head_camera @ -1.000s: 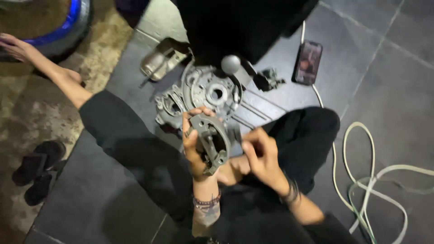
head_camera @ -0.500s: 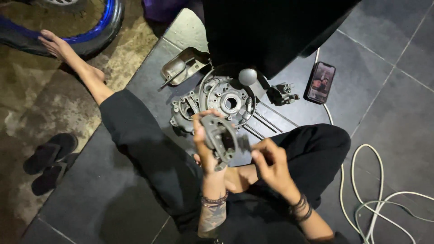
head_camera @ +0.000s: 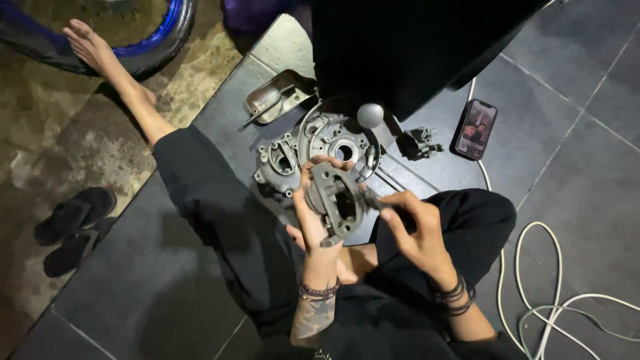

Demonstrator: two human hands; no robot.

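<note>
left hand [head_camera: 313, 220] fingers wrapped round grey metal cover [head_camera: 337, 203], held above lap over engine case [head_camera: 313, 150] | right hand [head_camera: 413, 230] fingers pinched on thin tool at cover's edge | advice: brace cover firmly, work tool tip steadily, avoid slipping

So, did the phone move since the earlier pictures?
No. The phone still lies right of the engine case; only the camera shifted.

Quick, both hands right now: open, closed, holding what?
Left hand: closed on the grey metal cover, held up.
Right hand: closed on a thin tool whose tip is at the cover.
</note>
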